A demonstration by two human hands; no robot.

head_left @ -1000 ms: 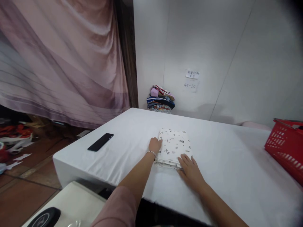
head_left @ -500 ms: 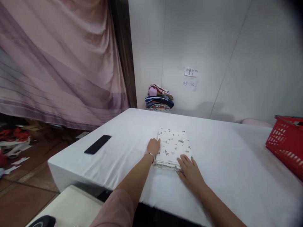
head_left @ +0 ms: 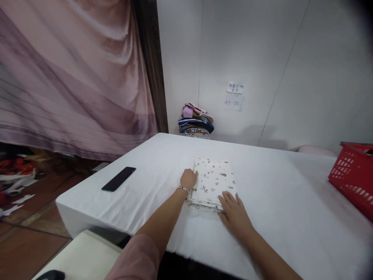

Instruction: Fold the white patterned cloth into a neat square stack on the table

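A folded white cloth (head_left: 214,179) with a small grey and dark print lies on the white-covered table in front of me, several layers showing at its near edge. At its left side is my left hand (head_left: 189,179), a bracelet on the wrist, fingers curled around the edge and partly hidden, thumb against the cloth. My right hand (head_left: 235,212) rests on the near right corner. Its fingers lie outstretched on the top layer, and the thumb is low by the near edge.
A black phone (head_left: 119,179) lies on the table (head_left: 279,202) at left. The red basket (head_left: 352,175) stands at the right edge. Behind the table is a stack of folded fabrics (head_left: 196,120). A pink curtain (head_left: 87,77) hangs at left, above a pale surface (head_left: 84,256) near me.
The view has shifted slightly. My left hand has moved a touch up and left along the cloth's edge; my right hand and the cloth stay nearly in place.
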